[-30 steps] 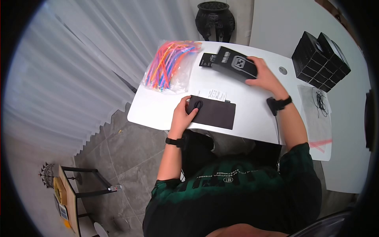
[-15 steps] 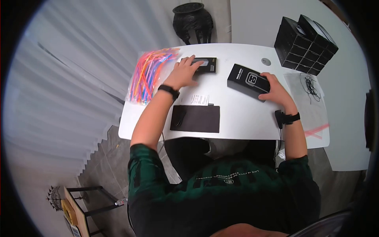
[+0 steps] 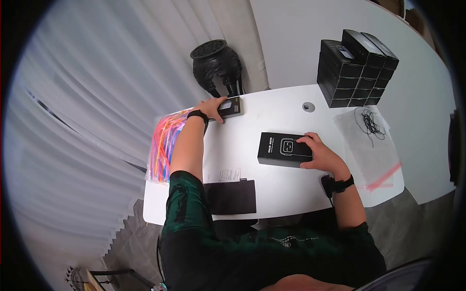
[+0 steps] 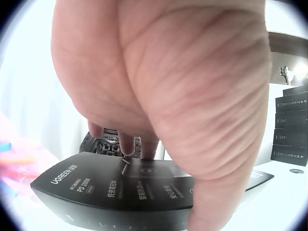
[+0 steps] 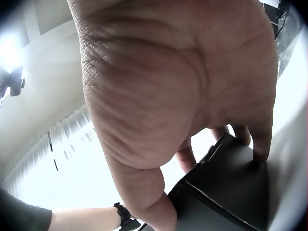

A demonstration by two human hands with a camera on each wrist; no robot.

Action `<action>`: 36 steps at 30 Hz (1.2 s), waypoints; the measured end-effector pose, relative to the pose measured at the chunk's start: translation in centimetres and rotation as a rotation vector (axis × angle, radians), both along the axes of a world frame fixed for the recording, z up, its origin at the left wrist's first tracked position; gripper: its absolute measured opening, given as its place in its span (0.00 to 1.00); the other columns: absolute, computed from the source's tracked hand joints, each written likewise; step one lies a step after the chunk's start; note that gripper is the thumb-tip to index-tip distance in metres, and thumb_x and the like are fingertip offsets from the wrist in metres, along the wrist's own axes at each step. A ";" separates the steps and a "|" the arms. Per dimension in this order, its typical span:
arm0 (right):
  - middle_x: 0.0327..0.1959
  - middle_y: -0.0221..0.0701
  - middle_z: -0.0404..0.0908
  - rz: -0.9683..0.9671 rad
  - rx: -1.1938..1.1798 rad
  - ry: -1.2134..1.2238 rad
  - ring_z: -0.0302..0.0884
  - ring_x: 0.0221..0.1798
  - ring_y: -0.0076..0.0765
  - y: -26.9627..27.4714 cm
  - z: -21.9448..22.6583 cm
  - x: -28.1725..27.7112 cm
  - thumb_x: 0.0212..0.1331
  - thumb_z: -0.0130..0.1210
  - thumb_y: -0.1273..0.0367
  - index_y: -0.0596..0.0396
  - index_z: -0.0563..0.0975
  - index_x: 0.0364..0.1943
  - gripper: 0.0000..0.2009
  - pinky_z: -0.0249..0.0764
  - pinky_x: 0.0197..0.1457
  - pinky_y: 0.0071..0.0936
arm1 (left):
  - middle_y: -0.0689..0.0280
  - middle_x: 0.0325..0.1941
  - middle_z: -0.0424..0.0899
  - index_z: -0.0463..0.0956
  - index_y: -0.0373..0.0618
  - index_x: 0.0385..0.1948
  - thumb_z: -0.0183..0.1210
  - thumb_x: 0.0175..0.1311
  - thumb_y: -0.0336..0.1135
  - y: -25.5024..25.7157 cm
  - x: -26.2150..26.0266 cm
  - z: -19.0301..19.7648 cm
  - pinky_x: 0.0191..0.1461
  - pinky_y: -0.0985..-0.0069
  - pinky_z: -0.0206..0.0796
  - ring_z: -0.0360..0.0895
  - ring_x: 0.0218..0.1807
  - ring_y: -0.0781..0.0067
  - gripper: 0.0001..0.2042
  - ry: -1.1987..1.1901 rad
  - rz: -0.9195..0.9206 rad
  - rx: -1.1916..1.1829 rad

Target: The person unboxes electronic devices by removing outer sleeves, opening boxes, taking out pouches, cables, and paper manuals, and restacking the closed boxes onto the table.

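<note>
At the back left of the table, my left hand (image 3: 212,107) grips a flat black UGREEN box (image 3: 233,107). Its thumb lies along the near side and its fingers reach over the far side, with "PD 100W" printed on the box top (image 4: 106,180) in the left wrist view. My right hand (image 3: 321,153) holds a larger black box (image 3: 272,149) by its right end, thumb in front and fingers behind. That box lies on the table, its white outline icon facing up. Closest to me is a dark cloth pouch (image 3: 233,198), partly covered by my left sleeve.
A clear bag of colourful strips (image 3: 165,145) lies left of my left forearm. White paper (image 3: 229,174) sits behind the pouch. Stacked black boxes (image 3: 354,72) stand at the back right, near a tangled black cord (image 3: 371,123) on a plastic bag (image 3: 352,145). A dark carved stand (image 3: 217,63) is beyond the table.
My left hand has left the cable on the pouch, reached to the back and taken hold of the UGREEN box. My right hand has brought the larger box down and nearer me.
</note>
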State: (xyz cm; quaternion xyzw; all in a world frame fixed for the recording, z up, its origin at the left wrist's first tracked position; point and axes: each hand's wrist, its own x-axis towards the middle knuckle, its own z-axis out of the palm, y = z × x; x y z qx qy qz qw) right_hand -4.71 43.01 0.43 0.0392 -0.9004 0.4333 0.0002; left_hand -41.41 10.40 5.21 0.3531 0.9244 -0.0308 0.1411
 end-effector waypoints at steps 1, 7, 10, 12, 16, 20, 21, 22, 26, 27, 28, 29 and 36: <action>0.75 0.43 0.58 -0.003 -0.006 -0.009 0.68 0.72 0.55 -0.2 0.1 0.1 0.42 0.75 0.70 0.47 0.72 0.64 0.38 0.71 0.72 0.38 | 0.59 0.77 0.68 0.53 0.64 0.80 0.79 0.35 0.47 0.2 0.0 0.1 0.76 0.44 0.52 0.62 0.79 0.52 0.61 0.021 0.006 -0.010; 0.75 0.43 0.58 0.007 0.005 -0.015 0.71 0.70 0.56 -0.3 0.1 0.2 0.42 0.75 0.71 0.47 0.72 0.65 0.39 0.73 0.71 0.39 | 0.49 0.79 0.62 0.51 0.54 0.80 0.79 0.43 0.49 -1.8 3.3 2.4 0.79 0.45 0.49 0.58 0.81 0.50 0.58 0.249 0.044 0.192; 0.76 0.47 0.57 0.021 -0.021 -0.022 0.71 0.70 0.58 -1.3 0.3 -0.6 0.41 0.76 0.70 0.47 0.73 0.65 0.40 0.72 0.72 0.39 | 0.50 0.74 0.71 0.62 0.42 0.74 0.74 0.57 0.43 -6.3 9.2 5.3 0.75 0.59 0.62 0.69 0.74 0.48 0.43 0.222 -0.019 0.791; 0.76 0.51 0.57 0.113 0.031 -0.018 0.70 0.71 0.60 -3.1 0.4 -1.7 0.42 0.76 0.70 0.47 0.74 0.66 0.40 0.71 0.73 0.39 | 0.51 0.70 0.75 0.67 0.41 0.71 0.71 0.62 0.40 -10.5 16.2 5.4 0.73 0.64 0.64 0.74 0.71 0.51 0.35 0.150 0.032 0.771; 0.75 0.56 0.59 0.235 0.095 -0.007 0.69 0.70 0.63 -6.5 0.4 -7.5 0.41 0.76 0.67 0.49 0.75 0.66 0.40 0.69 0.74 0.41 | 0.51 0.63 0.81 0.76 0.41 0.62 0.69 0.63 0.40 -16.3 29.8 2.1 0.72 0.61 0.65 0.76 0.68 0.49 0.27 0.110 0.183 0.665; 0.72 0.57 0.64 0.208 0.176 0.067 0.69 0.70 0.64 -10.6 0.0 -13.6 0.41 0.76 0.62 0.49 0.75 0.66 0.40 0.69 0.74 0.41 | 0.49 0.74 0.71 0.74 0.46 0.67 0.70 0.59 0.46 -18.0 38.2 -4.8 0.78 0.54 0.57 0.65 0.76 0.41 0.33 0.197 0.326 0.740; 0.70 0.55 0.66 0.203 0.176 0.098 0.70 0.69 0.64 -11.3 -0.6 -15.0 0.41 0.76 0.62 0.49 0.75 0.66 0.40 0.69 0.73 0.41 | 0.49 0.77 0.66 0.73 0.49 0.69 0.69 0.60 0.48 -17.7 39.1 -5.7 0.79 0.52 0.54 0.61 0.77 0.38 0.34 0.223 0.325 0.680; 0.70 0.55 0.66 0.195 0.202 0.123 0.70 0.69 0.63 -12.0 -0.7 -15.9 0.41 0.76 0.62 0.49 0.76 0.66 0.40 0.69 0.73 0.41 | 0.48 0.80 0.61 0.71 0.52 0.71 0.68 0.60 0.50 -17.3 39.8 -6.4 0.80 0.49 0.51 0.56 0.79 0.34 0.36 0.243 0.326 0.623; 0.69 0.55 0.67 0.247 0.220 0.069 0.72 0.68 0.61 -13.3 0.0 -18.6 0.41 0.74 0.63 0.48 0.75 0.67 0.40 0.71 0.72 0.40 | 0.49 0.83 0.57 0.69 0.57 0.73 0.65 0.64 0.52 -16.8 38.0 -7.3 0.80 0.48 0.48 0.53 0.80 0.32 0.34 0.260 0.327 0.659; 0.69 0.54 0.66 0.233 0.230 0.039 0.73 0.68 0.60 -13.7 0.2 -18.9 0.41 0.74 0.64 0.47 0.75 0.67 0.40 0.72 0.71 0.40 | 0.49 0.83 0.57 0.69 0.57 0.73 0.65 0.64 0.52 -16.8 36.6 -7.6 0.80 0.48 0.48 0.53 0.80 0.32 0.34 0.262 0.338 0.661; 0.69 0.54 0.66 0.243 0.235 0.039 0.73 0.68 0.60 -14.2 0.2 -18.9 0.41 0.74 0.64 0.47 0.75 0.67 0.40 0.72 0.71 0.40 | 0.49 0.81 0.59 0.70 0.57 0.72 0.61 0.67 0.55 -16.8 35.2 -8.0 0.80 0.47 0.48 0.54 0.80 0.34 0.32 0.283 0.304 0.588; 0.70 0.52 0.65 0.192 0.248 0.052 0.72 0.68 0.60 -14.6 0.1 -18.9 0.41 0.73 0.64 0.47 0.76 0.67 0.40 0.71 0.73 0.40 | 0.50 0.80 0.62 0.71 0.58 0.72 0.58 0.69 0.58 -16.6 34.2 -7.9 0.79 0.46 0.49 0.56 0.80 0.36 0.31 0.303 0.267 0.517; 0.71 0.51 0.64 0.108 0.306 0.185 0.75 0.65 0.59 -15.6 -1.8 -20.2 0.47 0.72 0.66 0.44 0.78 0.66 0.35 0.74 0.70 0.40 | 0.53 0.75 0.72 0.77 0.47 0.65 0.54 0.71 0.61 -17.4 30.9 -7.9 0.79 0.48 0.51 0.61 0.79 0.47 0.31 0.048 0.218 0.518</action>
